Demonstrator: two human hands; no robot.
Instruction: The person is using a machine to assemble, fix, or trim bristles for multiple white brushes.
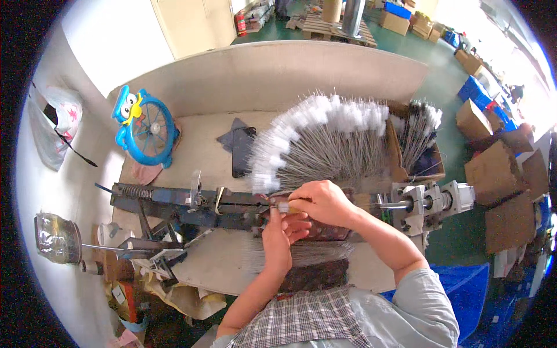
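Right hand: I have the right hand (pixel 321 203) nearly closed, thumb and forefinger pinching a small pale piece (pixel 283 207) above the machine's middle.
Left hand: I have the left hand (pixel 277 239) half curled, its thumb up against the same piece and the other fingers loose; from here I cannot tell whether it grips.
Brushes: a broad fan of white-tipped wire brushes (pixel 331 139) lies toward the tabletop's back edge, right of the middle; I'd judge these finished.
Wires: thin bare wires (pixel 322 250) lie near the front edge, probably stock not yet worked; I can't count what is left. The piece in my fingers looks midway through its step.
Machine: a long metal bench machine (pixel 174 203) crosses the tabletop from left to right, with a spring (pixel 136 192) near its left end.
Tabletop: the pale tabletop (pixel 223 252) has a raised board (pixel 278 75) along its back edge, a blue cartoon wheel (pixel 149 130) toward the back left corner, a dark phone (pixel 242 152) beside the fan, and a cardboard box (pixel 395 153) of more brushes toward the back right corner.
Room: green floor (pixel 447 78), stacked cartons (pixel 493 171) to the right, a red fire extinguisher (pixel 241 23) by the door (pixel 194 26).
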